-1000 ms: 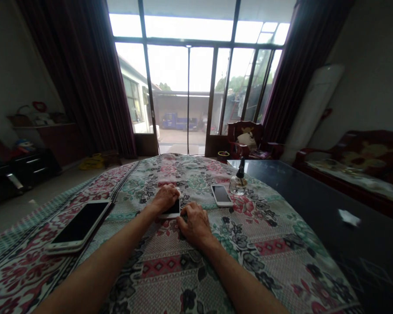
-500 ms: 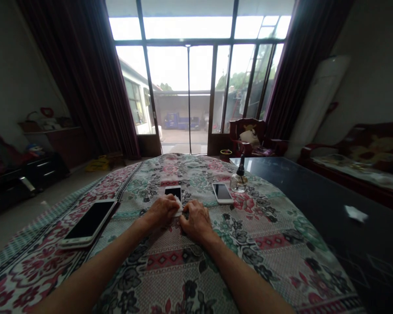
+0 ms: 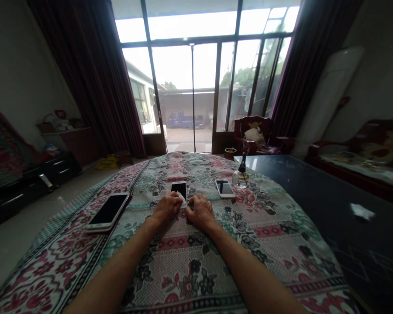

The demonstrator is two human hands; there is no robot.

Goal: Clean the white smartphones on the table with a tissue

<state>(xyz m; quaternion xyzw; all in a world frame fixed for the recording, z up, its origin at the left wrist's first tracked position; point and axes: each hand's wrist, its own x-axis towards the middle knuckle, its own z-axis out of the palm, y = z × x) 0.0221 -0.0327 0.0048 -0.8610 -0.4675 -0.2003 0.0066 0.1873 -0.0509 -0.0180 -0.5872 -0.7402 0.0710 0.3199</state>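
Observation:
My left hand [image 3: 168, 206] pinches a crumpled white tissue [image 3: 183, 199] and presses it on the lower part of a white smartphone [image 3: 178, 186]. The phone lies face up with a dark screen, its lower end partly covered by the tissue and fingers. At the phone's lower right edge, my right hand [image 3: 200, 212] rests with curled fingers, thumb and forefinger against the edge. Another white smartphone [image 3: 225, 189] lies farther right. On the left is a larger white tablet-like device [image 3: 108, 212] with a black screen.
A clear bottle with a black top [image 3: 240, 174] stands beyond the right phone. A flowered cloth [image 3: 190, 261] covers the table. Alongside it, a dark glossy tabletop [image 3: 314, 196] bears a crumpled white piece [image 3: 362, 212]. Glass doors [image 3: 190, 100] and a wooden chair [image 3: 253, 133] stand behind.
The whole view has shifted slightly, so the table things appear farther right and a little higher. My left hand with the tissue remains on the phone; my right hand stays beside its edge.

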